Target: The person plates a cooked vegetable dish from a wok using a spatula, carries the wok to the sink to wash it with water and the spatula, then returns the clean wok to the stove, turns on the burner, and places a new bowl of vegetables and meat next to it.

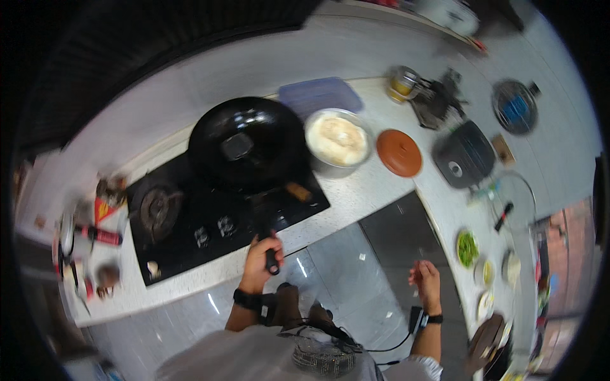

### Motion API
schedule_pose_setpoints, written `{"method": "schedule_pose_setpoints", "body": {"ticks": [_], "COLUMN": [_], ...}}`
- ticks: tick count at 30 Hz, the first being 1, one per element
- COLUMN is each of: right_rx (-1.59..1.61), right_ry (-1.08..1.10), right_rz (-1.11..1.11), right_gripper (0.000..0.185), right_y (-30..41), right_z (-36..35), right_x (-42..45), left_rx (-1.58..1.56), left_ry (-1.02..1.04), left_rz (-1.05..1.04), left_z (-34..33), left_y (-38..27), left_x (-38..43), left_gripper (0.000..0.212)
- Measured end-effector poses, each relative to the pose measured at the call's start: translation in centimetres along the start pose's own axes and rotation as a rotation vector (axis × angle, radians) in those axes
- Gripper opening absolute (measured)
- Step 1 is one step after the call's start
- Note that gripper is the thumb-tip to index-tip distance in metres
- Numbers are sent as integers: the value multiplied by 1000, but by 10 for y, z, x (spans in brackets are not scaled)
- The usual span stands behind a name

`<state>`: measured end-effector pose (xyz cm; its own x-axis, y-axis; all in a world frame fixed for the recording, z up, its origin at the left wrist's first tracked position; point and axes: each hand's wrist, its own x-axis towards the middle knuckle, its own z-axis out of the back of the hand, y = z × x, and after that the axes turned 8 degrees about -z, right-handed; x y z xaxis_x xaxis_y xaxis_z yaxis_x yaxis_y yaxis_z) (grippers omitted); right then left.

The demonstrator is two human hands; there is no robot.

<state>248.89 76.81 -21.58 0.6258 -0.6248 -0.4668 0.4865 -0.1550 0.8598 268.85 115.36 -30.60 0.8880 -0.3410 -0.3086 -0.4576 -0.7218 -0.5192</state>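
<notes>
My left hand (261, 262) grips the long black handle of a wok (252, 166), which rests on the right burner of a black glass gas hob (190, 247). A spatula (237, 146) appears to lie in the wok, its brown handle end projecting over the near right rim. The wok's dark inside shines, and no food can be made out in it. My right hand (425, 281) hangs away from the wok, near the front edge of the right-hand counter. Its fingers are loosely curled, and nothing shows in them.
Right of the wok stands a metal pot (338, 140) with pale, blurred contents, before a purplish plastic tray (321, 95). An orange-brown lid (399, 152) and a dark grey appliance (464, 153) follow. Chopped greens fill a bowl (467, 248). A glass lid (512, 209) lies behind it.
</notes>
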Motion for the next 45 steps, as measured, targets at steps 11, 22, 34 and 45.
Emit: {"method": "schedule_pose_setpoints", "body": {"ticks": [11,22,34,45], "right_rx": [213,568,929,1077], "right_ry": [-254,-767,-1303,-1532], "right_rz": [1,-106,-73,-78], "right_gripper": [19,20,21,22], "right_y": [-69,-275,-472,-543], "right_z": [93,224,274,382], "right_x": [-120,-459,-769,-890], "left_rx": [112,196,316,238], "left_ry": [46,469,896,1126], "left_rz": [143,242,764,1344], "left_z": [-2,-112,-253,-370], "left_y": [-33,16,220,515], "left_x": [-81,-256,-474,-637], "left_gripper": [18,21,22,20]}}
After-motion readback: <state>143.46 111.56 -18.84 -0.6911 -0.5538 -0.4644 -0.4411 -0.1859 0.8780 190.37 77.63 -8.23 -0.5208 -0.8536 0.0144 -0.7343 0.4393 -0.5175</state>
